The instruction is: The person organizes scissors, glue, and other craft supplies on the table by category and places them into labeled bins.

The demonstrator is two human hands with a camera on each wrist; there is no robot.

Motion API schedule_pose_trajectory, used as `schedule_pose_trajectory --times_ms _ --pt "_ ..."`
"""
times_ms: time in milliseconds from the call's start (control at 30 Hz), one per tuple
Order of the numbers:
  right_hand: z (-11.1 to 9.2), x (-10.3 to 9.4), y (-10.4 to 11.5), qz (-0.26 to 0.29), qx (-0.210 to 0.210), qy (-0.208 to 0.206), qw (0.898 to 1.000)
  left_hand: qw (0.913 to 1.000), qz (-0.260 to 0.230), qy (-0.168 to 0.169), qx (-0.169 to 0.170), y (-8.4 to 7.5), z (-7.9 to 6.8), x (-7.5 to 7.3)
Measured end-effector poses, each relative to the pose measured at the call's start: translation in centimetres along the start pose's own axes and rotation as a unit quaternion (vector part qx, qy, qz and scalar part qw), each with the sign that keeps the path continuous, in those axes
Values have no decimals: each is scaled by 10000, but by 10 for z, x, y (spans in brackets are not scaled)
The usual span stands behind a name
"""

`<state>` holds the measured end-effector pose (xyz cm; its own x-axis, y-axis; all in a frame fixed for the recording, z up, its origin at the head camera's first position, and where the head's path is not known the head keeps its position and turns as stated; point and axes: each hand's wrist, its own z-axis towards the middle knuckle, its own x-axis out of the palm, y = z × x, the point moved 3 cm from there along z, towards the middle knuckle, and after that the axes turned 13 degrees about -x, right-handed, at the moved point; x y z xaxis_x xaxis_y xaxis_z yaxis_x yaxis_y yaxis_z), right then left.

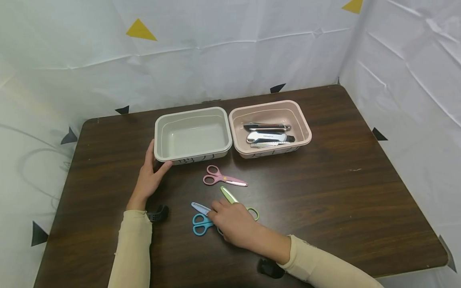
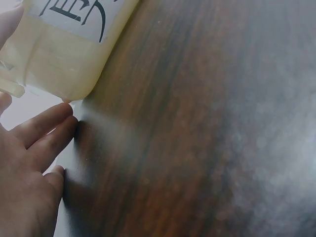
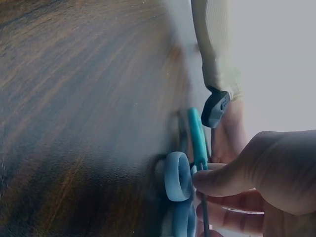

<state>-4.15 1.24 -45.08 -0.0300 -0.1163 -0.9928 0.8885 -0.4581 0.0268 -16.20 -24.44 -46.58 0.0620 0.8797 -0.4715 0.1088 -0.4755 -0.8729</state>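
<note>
At the near left corner of the grey-green bin point(image 1: 193, 157), my left hand point(image 1: 148, 180) rests its thumb on the front and its fingers along the left side. My right hand point(image 1: 234, 225) pinches teal-handled scissors point(image 1: 202, 225) near the blade, between thumb and fingers in the right wrist view. Under that hand lie scissors with a pale blue blade point(image 1: 200, 208); their grey-blue finger loops point(image 3: 177, 176) show close to the thumb. Green scissors point(image 1: 228, 195) lie partly behind the right hand. Pink scissors point(image 1: 224, 178) lie on the table below the bins.
A pink bin point(image 1: 306, 136) stands against the grey-green one and holds several utility knives point(image 1: 266, 137). Both bins carry lettering on their fronts. The brown table point(image 1: 342, 192) meets white sheeting point(image 1: 216, 76) at its back.
</note>
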Motion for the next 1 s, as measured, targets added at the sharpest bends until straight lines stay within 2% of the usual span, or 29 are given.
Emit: schedule_pose_trajectory --times_ms 233,433,567,833,1000 --pt "2 -6 -3 198 18 -100 9998 10000 -2 5 -33 2 -1 0" --pt "5 -17 -14 312 191 -246 9990 10000 -20 12 10 1 0 0" --pt "10 -26 -29 407 351 -455 9975 10000 -11 6 10 1 0 0" --pt "23 -55 -65 467 550 -1397 9876 10000 20 -19 -31 1 0 -1" --pt "39 -68 -89 416 786 -1422 9858 10000 -25 -16 -17 1 0 -1"
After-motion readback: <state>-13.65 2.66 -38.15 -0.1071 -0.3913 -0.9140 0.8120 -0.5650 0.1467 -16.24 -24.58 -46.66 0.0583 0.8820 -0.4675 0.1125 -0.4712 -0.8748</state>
